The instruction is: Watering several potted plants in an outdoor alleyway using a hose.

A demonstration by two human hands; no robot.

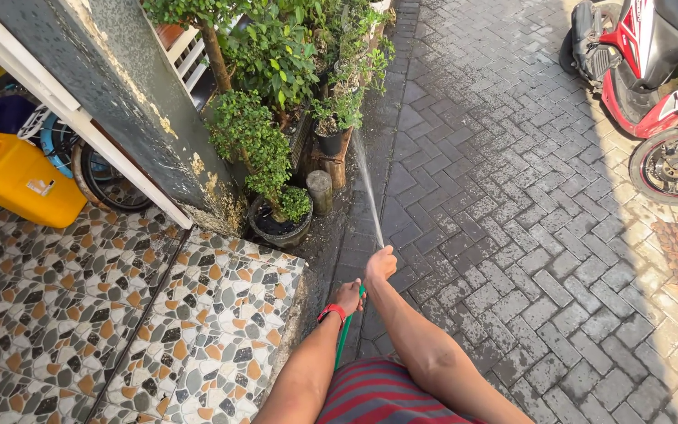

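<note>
Both my hands grip the green hose (344, 339): right hand (380, 264) at its spraying end, left hand (348, 297) behind, near potted plants (280, 206).

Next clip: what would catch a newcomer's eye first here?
A thin jet of water shoots from a green hose, gripped by the right hand ahead and the left hand behind, toward potted plants by the wall. A yellow jug sits far left; a red motorbike stands top right.

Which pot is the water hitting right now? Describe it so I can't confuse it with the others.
Start at the grey wall pillar and follow the row of plants along the paving. The water jet rises from the right hand to a small black pot, raised on a stand, unlike the ground-level pot.
</note>
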